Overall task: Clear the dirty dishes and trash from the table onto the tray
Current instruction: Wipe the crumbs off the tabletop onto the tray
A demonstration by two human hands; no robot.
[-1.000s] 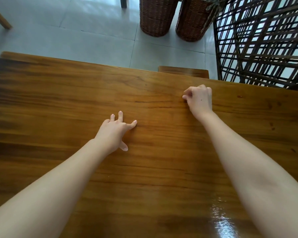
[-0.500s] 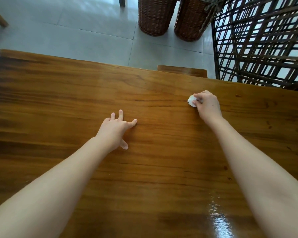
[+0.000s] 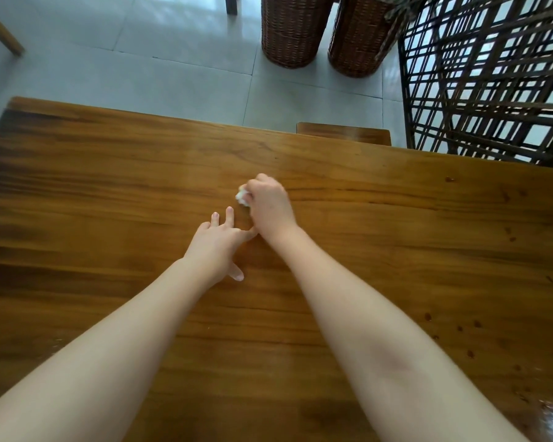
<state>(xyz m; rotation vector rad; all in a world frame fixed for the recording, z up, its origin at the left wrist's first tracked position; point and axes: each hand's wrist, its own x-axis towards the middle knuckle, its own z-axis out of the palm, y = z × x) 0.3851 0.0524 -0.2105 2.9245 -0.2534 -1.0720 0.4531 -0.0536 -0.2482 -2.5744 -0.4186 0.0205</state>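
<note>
My right hand point(image 3: 270, 205) is closed on a small crumpled white tissue point(image 3: 242, 198), pressed against the wooden table point(image 3: 412, 237) near its middle. Only a bit of the tissue shows at the hand's left side. My left hand point(image 3: 216, 242) rests flat on the table just below and left of it, fingers spread, holding nothing; its index finger touches my right wrist. No tray or dishes are in view.
Small dark spots point(image 3: 470, 327) dot the table at the right. Beyond the far edge are a wooden chair back point(image 3: 344, 133), two wicker baskets point(image 3: 292, 28) on the tiled floor, and a dark lattice frame point(image 3: 492, 74) at the right.
My right hand has slid left across the table with the tissue, from the right part to beside my left hand. The left hand has stayed in place.
</note>
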